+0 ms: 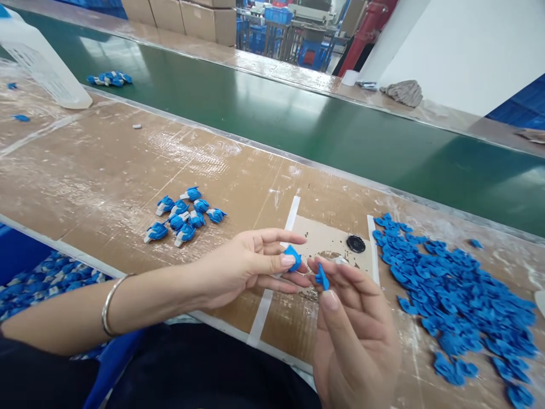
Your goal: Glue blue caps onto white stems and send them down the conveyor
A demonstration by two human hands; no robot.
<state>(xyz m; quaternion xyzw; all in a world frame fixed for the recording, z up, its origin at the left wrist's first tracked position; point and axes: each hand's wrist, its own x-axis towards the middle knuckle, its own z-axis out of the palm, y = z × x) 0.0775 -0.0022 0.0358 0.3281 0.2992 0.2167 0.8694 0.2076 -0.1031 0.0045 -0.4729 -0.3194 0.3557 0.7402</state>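
Observation:
Between thumb and fingers, my left hand (259, 258) grips a small blue plastic part (292, 258). Just to its right, my right hand (357, 324) pinches a thinner blue piece (322, 277) by its edge; a small gap separates the two parts. Beneath the hands lies a stained beige card (317, 230) with a round black cap (356, 243) on it. Left of my hands sits a cluster of blue-and-white assembled pieces (176, 221). A large heap of loose blue pieces (460, 289) spreads over the bench on the right.
A green conveyor belt (272, 113) runs behind the cardboard-covered bench (106, 165), carrying a small group of blue-and-white pieces (109, 78). A white plastic jug (46, 62) stands at the far left. Below the front edge, a blue bin holds many more blue-and-white pieces (46, 278).

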